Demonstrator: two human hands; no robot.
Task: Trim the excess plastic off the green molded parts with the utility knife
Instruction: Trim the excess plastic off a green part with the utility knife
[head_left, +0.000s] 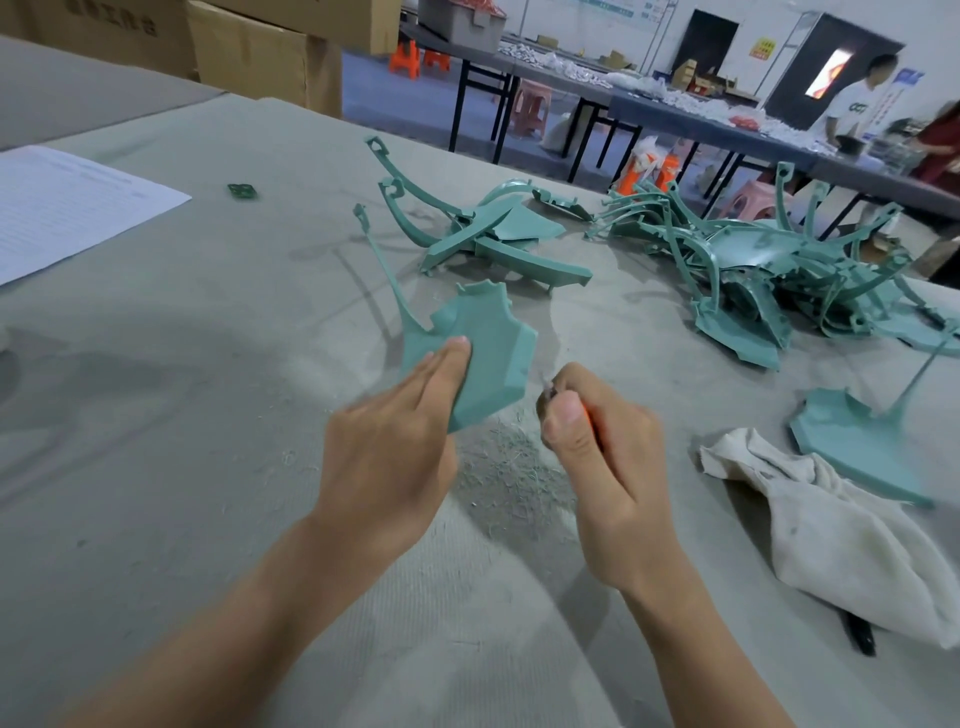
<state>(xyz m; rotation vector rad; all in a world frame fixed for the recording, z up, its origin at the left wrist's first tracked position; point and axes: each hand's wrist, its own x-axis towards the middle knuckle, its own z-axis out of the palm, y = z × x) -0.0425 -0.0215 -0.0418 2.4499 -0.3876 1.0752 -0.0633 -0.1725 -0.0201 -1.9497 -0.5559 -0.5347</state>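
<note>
Green part (488, 353): lifted above the table (208, 374), left hand (395, 441) gripping its lower corner, presumably to offer the right edge for trimming. Knife (591, 420) (orange handle mostly hidden): clenched short in right hand (602, 462), just beside that edge.

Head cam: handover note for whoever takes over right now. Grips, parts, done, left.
Left grip holds a green part by its lower left edge.
Right grip holds the utility knife, tip just right of the part, not touching.
Parts: big pile far right, smaller group centre, single part beside the cloth.
Done: shavings below the grips show some trimming; which parts are finished I cannot tell.
Left: trim the held part, then the rest.
</note>
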